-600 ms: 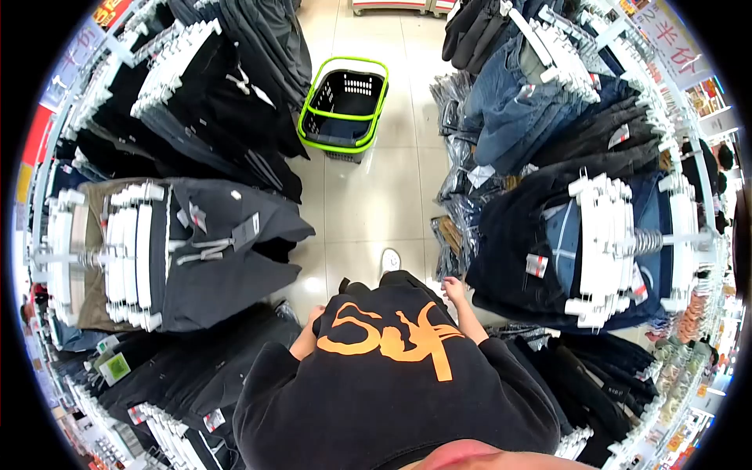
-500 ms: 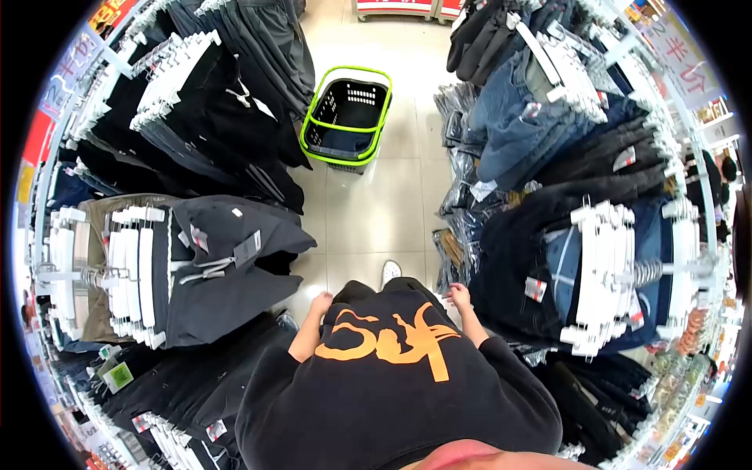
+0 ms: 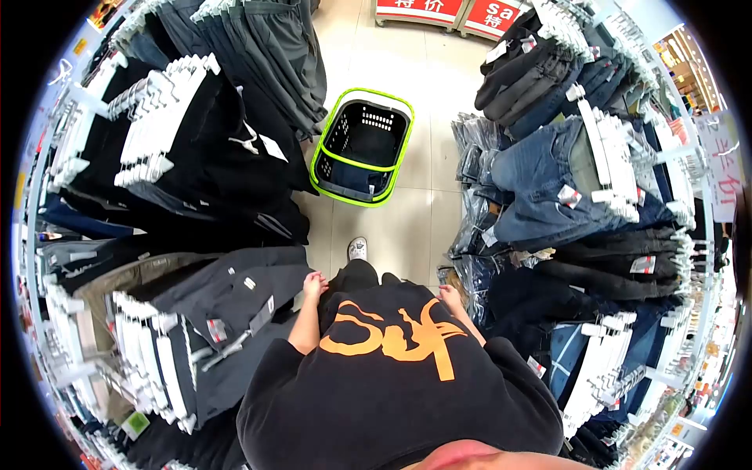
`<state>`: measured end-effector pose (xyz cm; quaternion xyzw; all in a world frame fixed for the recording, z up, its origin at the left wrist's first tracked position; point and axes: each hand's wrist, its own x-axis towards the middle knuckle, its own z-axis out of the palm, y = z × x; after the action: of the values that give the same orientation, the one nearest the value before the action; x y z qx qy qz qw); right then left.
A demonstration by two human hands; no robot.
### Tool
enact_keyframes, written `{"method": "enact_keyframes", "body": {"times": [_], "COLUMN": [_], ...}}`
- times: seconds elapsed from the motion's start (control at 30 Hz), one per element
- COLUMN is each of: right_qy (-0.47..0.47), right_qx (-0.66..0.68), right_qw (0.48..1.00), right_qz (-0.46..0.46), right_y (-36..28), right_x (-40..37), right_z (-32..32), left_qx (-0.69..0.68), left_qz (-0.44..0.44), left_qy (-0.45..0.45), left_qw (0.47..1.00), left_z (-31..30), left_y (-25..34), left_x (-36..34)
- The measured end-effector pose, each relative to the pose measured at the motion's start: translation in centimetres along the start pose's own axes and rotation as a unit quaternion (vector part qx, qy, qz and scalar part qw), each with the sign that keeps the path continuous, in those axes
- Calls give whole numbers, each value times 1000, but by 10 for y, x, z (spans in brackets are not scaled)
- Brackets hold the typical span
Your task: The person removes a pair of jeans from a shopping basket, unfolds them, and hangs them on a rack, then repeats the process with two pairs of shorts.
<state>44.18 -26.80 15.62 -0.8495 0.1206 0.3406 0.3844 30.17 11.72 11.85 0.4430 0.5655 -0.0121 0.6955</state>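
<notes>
My left hand (image 3: 316, 285) hangs beside my left thigh, its fingers loosely bent and a little apart, with nothing seen in it. It is close to the dark grey trousers (image 3: 251, 301) on the left rack. My right hand (image 3: 451, 298) hangs beside my right thigh, loosely curled and holding nothing I can see. Plastic-wrapped folded clothes (image 3: 474, 274) lie just beyond it. Ahead on the floor stands a black shopping basket (image 3: 376, 129) with a bright green rim and handle. Some dark cloth lies inside it. One white shoe (image 3: 357, 249) shows in front of me.
Racks of hanging trousers line both sides: black pairs (image 3: 207, 149) at the left, blue jeans (image 3: 540, 176) at the right. White hangers (image 3: 603, 153) stick out toward the aisle. The tiled floor (image 3: 427, 227) runs between them to red-and-white sale signs (image 3: 419, 8) at the far end.
I have stepped forward along the aisle. The basket and racks appear nearer, and a white shoe now shows farther left. Both hands still hang at my sides.
</notes>
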Motion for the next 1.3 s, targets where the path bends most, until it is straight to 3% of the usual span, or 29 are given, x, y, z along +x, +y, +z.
{"method": "enact_keyframes", "body": {"times": [0.1, 0.17, 0.23, 0.3, 0.33, 0.43, 0.5, 0.57, 0.63, 0.7, 0.77, 0.8, 0.9, 1.0, 1.03, 1.1, 1.13, 1.17, 1.3], "right_qy": [-43, -76, -76, -69, -73, -57, -61, -63, -102, -81, -54, -52, -43, -35, -34, -4, -20, -36, -59], "right_qx": [-78, -107, -99, 130, 135, 4, -29, -84, -45, -104, -150, -145, -143, -135, -135, -130, -152, -172, -207], "right_qw": [995, 989, 988, 988, 987, 997, 997, 994, 992, 989, 986, 987, 985, 989, 989, 990, 987, 984, 974], "right_qz": [-47, -69, -85, -46, -40, -45, -43, 34, 55, 71, -45, -43, -82, -47, -41, -55, -42, -27, -76], "right_y": [-21, -80, -92, -112, -124, -122, -127, -147, -106, -158, -174, -191, -225, -284, -296, -309, -317, -322, -320], "right_x": [32, 26, 48, 55, 54, 74, 93, 104, 162, 169, 199, 210, 247, 262, 267, 276, 281, 289, 336], "right_z": [17, 14, 20, 25, 22, 22, 13, -1, 1, -18, -23, -25, -23, -15, -5, 17, 28, 43, 93], "left_qx": [273, 284, 297, 295, 299, 274, 330, 330, 412, 433, 513, 498, 380, 367, 364, 495, 512, 564, 466], "left_qz": [41, 68, 48, 35, 28, -5, -1, 7, 86, 79, 67, 48, 66, 48, 44, 92, 62, 128, 263], "left_qy": [-33, -42, -35, -17, -17, -9, -58, -41, -45, -46, 12, 19, -31, -112, -164, -232, -252, -212, -126], "left_qw": [961, 955, 953, 955, 954, 962, 942, 943, 906, 897, 856, 865, 922, 922, 916, 832, 819, 788, 835], "left_z": [-5, -8, -9, -6, -4, 12, 20, 38, 41, 55, 71, 77, 87, 98, 103, 115, 125, 131, 186], "left_y": [64, 81, 96, 109, 113, 122, 122, 131, 120, 139, 161, 171, 172, 168, 169, 190, 207, 202, 259], "left_x": [14, 42, 60, 68, 70, 79, 85, 77, 94, 90, 89, 93, 123, 168, 186, 216, 233, 265, 339]}}
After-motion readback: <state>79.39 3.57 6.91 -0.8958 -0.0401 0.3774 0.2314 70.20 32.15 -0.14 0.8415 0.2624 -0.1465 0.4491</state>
